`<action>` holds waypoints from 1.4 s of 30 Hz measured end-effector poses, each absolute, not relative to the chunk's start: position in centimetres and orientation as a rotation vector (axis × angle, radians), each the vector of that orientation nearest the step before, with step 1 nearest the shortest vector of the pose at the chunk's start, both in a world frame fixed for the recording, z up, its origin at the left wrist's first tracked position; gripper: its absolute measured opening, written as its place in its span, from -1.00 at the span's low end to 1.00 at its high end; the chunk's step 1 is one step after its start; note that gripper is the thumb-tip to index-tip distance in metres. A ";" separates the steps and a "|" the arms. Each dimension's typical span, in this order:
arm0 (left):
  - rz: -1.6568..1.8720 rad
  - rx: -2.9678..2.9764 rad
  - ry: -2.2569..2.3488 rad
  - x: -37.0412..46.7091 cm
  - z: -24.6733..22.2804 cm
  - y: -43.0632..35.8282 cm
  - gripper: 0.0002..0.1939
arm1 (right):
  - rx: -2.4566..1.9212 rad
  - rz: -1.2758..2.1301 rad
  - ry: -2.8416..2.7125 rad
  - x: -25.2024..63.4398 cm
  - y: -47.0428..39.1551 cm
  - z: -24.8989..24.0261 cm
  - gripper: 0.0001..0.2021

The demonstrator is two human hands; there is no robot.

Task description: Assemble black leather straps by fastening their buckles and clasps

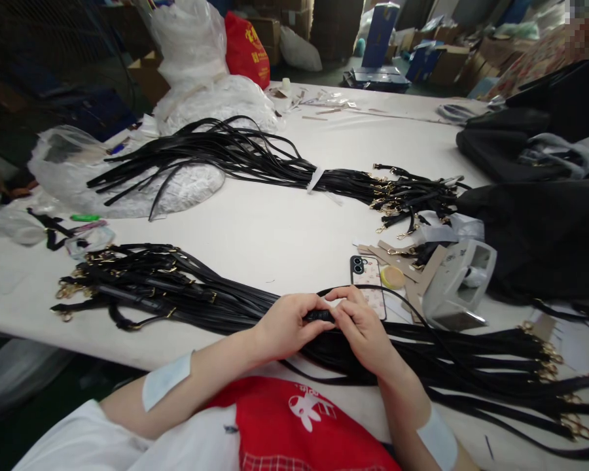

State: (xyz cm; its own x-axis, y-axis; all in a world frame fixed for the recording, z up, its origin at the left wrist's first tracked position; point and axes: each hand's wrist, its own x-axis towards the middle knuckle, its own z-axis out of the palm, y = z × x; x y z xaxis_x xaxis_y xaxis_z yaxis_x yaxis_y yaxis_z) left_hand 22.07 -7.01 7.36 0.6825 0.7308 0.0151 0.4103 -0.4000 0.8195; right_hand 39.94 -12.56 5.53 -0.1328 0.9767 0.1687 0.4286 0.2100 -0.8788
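A long bundle of black straps (226, 294) with gold-coloured clasps lies across the near side of the table. Over its middle, my left hand (292, 324) is closed on a short black piece of strap (319, 316), which looks bunched or looped. Thumb and fingers of my right hand (363, 327) pinch at the same spot, close against the left fingertips. A single strap arcs up from behind my right hand and runs to the right. Exactly what lies between the fingertips is partly hidden.
Farther back lies another bundle of black straps (255, 157), bound by a white tie (315, 178). A phone (373, 281), a yellow tape roll (392, 277) and a tape dispenser (464, 288) are right of my hands. Black fabric (550, 229) covers the right side; plastic bags (196, 98) stand back left.
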 end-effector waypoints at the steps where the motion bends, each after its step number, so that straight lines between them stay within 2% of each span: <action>1: 0.478 2.060 0.871 22.1 7.3 -7.1 -0.84 | -1.314 0.880 -1.699 39.8 -12.6 5.5 -0.70; 9: 0.618 1.709 0.906 21.8 7.9 -6.0 -0.75 | -1.277 0.931 -1.410 41.3 -12.4 5.4 -0.78; 14: 0.699 1.754 0.811 22.7 7.6 -6.7 -0.75 | -1.258 0.831 -1.480 39.8 -12.5 4.8 -0.78; 17: 0.721 1.851 0.829 23.0 7.3 -7.1 -0.65 | -1.335 0.625 -1.549 39.3 -12.8 5.1 -0.96; 20: 0.629 1.916 0.819 23.0 7.4 -7.5 -0.58 | -1.363 0.402 -1.687 39.0 -13.1 5.6 -0.81; 24: 0.575 1.905 0.837 22.9 8.1 -7.6 -0.54 | -1.350 0.320 -1.762 38.9 -13.4 6.0 -0.91; 32: 0.685 1.357 1.008 20.6 9.3 -5.5 -0.32 | -1.394 0.367 -1.657 39.0 -13.2 6.3 -0.90; 34: 0.629 1.470 0.935 20.0 9.8 -5.4 -0.38 | -1.378 0.443 -1.684 38.6 -13.1 6.5 -0.93; 37: 0.537 1.812 0.724 19.1 10.7 -5.3 -0.60 | -1.309 0.549 -1.799 37.9 -13.0 7.1 -0.75; 39: 0.513 1.964 0.617 18.5 11.2 -5.0 -0.65 | -1.272 0.567 -1.871 37.6 -13.0 7.5 -0.64; 42: 0.437 1.965 0.594 17.4 11.6 -4.3 -0.72 | -1.284 0.537 -1.928 37.5 -13.2 7.9 -0.62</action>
